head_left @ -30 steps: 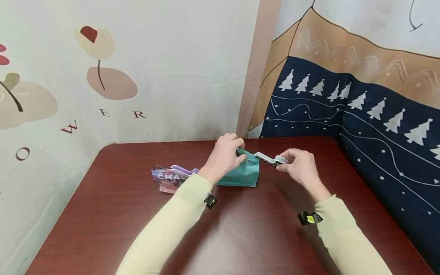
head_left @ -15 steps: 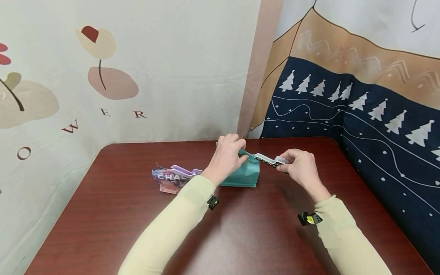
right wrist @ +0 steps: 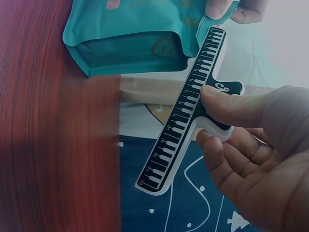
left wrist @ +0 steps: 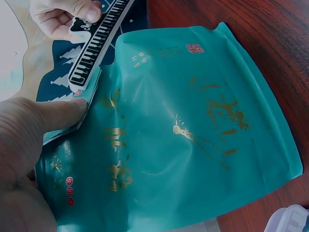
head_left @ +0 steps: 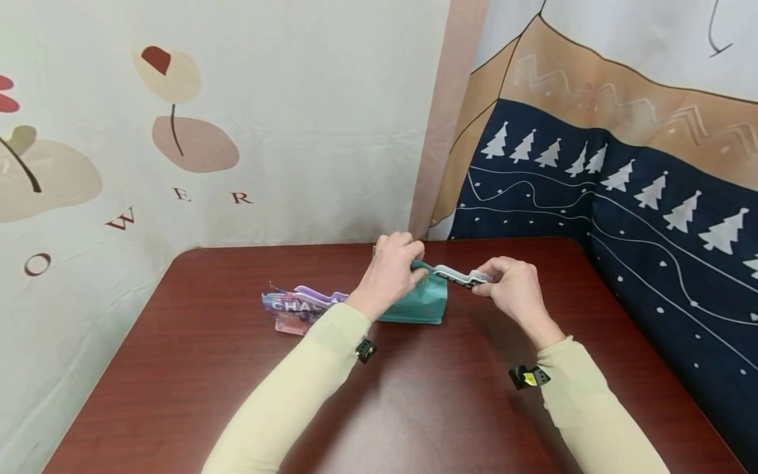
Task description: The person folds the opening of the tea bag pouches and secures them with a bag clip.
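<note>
A teal bag (left wrist: 183, 125) with gold lettering stands upright on the table, its top folded over. My left hand (head_left: 391, 266) pinches that folded top between thumb and fingers. My right hand (head_left: 514, 286) pinches the handle tabs of a long clip (right wrist: 186, 113) printed with black and white piano keys. In the left wrist view, one end of the clip's bar overlaps the corner of the fold, close to my left thumb (left wrist: 63, 113). The rest of the bar sticks out to the right of the bag. Part of the bag is hidden behind my left hand.
Left of the teal bag a small purple and pink packet (head_left: 290, 309) lettered "CHA" stands with a lilac clip (head_left: 316, 295) on its top. My left forearm partly covers it. Printed cloth (head_left: 527, 184) rises behind the reddish-brown table (head_left: 177, 388).
My right hand has moved slightly left, bringing the clip's end further over the bag's folded corner. My left hand shifted slightly right at first, then stayed on the fold.
</note>
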The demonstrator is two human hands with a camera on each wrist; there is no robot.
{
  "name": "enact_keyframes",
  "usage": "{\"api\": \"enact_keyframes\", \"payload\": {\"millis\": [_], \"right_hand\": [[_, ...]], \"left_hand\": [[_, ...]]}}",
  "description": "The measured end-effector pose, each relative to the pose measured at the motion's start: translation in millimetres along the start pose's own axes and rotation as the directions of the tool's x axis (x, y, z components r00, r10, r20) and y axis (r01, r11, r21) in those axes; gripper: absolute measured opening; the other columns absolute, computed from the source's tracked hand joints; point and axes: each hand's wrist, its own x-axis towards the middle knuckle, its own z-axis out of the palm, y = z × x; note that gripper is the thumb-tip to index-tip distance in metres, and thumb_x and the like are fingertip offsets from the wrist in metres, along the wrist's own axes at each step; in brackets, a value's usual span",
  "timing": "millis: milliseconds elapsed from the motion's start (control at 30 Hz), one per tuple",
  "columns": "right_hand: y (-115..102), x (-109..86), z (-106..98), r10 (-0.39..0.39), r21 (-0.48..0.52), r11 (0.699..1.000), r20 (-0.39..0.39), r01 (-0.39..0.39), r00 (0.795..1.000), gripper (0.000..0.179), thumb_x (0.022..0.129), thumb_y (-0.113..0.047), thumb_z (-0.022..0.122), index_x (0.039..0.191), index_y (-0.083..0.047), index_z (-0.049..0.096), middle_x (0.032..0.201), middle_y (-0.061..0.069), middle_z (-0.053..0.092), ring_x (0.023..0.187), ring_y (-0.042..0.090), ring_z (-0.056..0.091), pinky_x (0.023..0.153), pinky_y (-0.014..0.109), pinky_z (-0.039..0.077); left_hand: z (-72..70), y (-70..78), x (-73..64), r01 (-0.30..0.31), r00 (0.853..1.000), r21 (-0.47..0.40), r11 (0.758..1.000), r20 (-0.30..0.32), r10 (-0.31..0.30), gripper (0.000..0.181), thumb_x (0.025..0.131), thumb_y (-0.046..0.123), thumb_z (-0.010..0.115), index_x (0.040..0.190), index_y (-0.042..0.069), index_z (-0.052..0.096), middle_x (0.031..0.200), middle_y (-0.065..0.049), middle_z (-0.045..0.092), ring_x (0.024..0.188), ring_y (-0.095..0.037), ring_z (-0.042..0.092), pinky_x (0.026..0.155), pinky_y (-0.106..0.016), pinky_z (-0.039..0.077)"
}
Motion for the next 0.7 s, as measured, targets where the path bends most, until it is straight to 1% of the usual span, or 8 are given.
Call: {"api": "enact_keyframes", "payload": {"millis": [200,300,400,533,633,700], "right_hand": [[-2.2,1.3,3.6,-0.007,0.021,1.000,0.000,0.007,1.000,0.020,0.078,0.002,0.087,0.096,-0.006,0.081,0.092,0.013,0.076,0.079,0.028,0.065,0.070,0.037,0.048],[-3.5,1.2,4.9,-0.005,0.034,0.999,0.006,0.005,1.000,0.020,0.079,0.001,0.087,0.096,-0.006,0.081,0.093,0.013,0.076,0.080,0.028,0.065,0.069,0.036,0.049],[-3.8,1.1,5.5,-0.001,0.040,0.999,0.013,0.000,1.000,0.020,0.079,0.001,0.087,0.097,-0.006,0.080,0.094,0.013,0.075,0.080,0.028,0.065,0.068,0.036,0.050],[-3.9,1.5,5.0,-0.006,0.044,0.999,0.012,0.006,1.000,0.021,0.079,0.001,0.087,0.097,-0.006,0.080,0.095,0.013,0.076,0.080,0.028,0.066,0.069,0.036,0.050],[-3.8,2.0,4.5,-0.001,0.046,0.999,0.013,0.001,1.000,0.021,0.079,0.001,0.087,0.098,-0.006,0.080,0.095,0.013,0.075,0.081,0.028,0.066,0.069,0.035,0.050],[-3.2,2.4,4.7,0.007,0.048,0.999,0.017,-0.007,1.000,0.021,0.079,0.001,0.087,0.098,-0.006,0.080,0.095,0.013,0.075,0.081,0.028,0.066,0.069,0.035,0.050]], "left_hand": [[-0.4,-0.6,0.6,-0.017,1.000,-0.013,1.000,-0.002,0.017,0.027,0.083,0.018,0.088,0.082,0.011,0.062,0.081,-0.001,0.054,0.084,-0.023,0.054,0.077,-0.038,0.037],[-3.7,-2.0,-0.1,-0.021,1.000,-0.029,0.999,0.022,0.022,0.025,0.084,0.019,0.088,0.085,0.011,0.064,0.083,-0.001,0.055,0.085,-0.022,0.054,0.078,-0.037,0.038],[-9.9,-4.3,-0.2,-0.024,0.998,-0.039,0.999,0.048,0.026,0.018,0.087,0.019,0.085,0.088,0.011,0.069,0.084,-0.001,0.059,0.086,-0.021,0.057,0.080,-0.037,0.040],[-18.8,-6.7,0.6,0.001,0.996,-0.022,1.000,0.085,0.001,0.006,0.092,0.018,0.079,0.094,0.013,0.076,0.087,0.001,0.066,0.085,-0.020,0.060,0.084,-0.039,0.043],[-21.5,-6.8,0.7,0.034,0.992,-0.004,0.999,0.121,-0.033,0.006,0.096,0.018,0.074,0.097,0.014,0.079,0.089,0.002,0.069,0.085,-0.019,0.063,0.085,-0.039,0.044],[-21.2,-6.2,0.8,0.045,0.991,0.000,0.999,0.129,-0.045,0.006,0.097,0.017,0.073,0.097,0.015,0.079,0.089,0.002,0.071,0.086,-0.019,0.065,0.085,-0.039,0.044]]}}
